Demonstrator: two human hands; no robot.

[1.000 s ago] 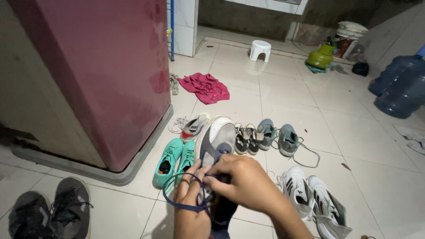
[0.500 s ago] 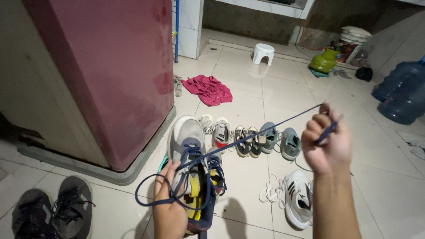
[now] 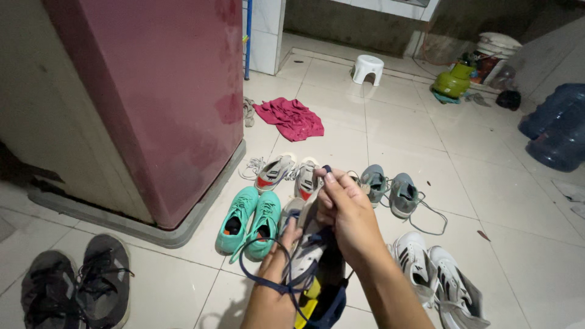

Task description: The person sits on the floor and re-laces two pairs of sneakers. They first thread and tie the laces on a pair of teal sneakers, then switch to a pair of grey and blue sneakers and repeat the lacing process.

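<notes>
Mid-lacing here, looks like; the left hand (image 3: 275, 286) grips the grey running shoe (image 3: 308, 244) from below, fingers curled around its side, with a loop of the navy shoelace (image 3: 263, 281) draped over the wrist; the shoe is held up off the tiled floor (image 3: 487, 183), toe pointing away, yellow insole showing at the near end. The right hand (image 3: 347, 210) sits over the upper, thumb and forefinger pinching the lace end up at the top, the other fingers folded in close.

My read: one pass of the lace through an eyelet is in hand; the next bit would call for feeding the tip into the following eyelet and drawing the slack loop through without letting it snag on the wrist.

Around it on the floor: a teal pair (image 3: 248, 219) just to the left, a grey-and-red pair (image 3: 286, 173) beyond, grey-blue sneakers (image 3: 390, 190) to the right, white striped ones (image 3: 436, 274) near the right forearm, black shoes (image 3: 76, 286) at the bottom-left corner; a maroon fridge (image 3: 164, 91) stands to the left.
</notes>
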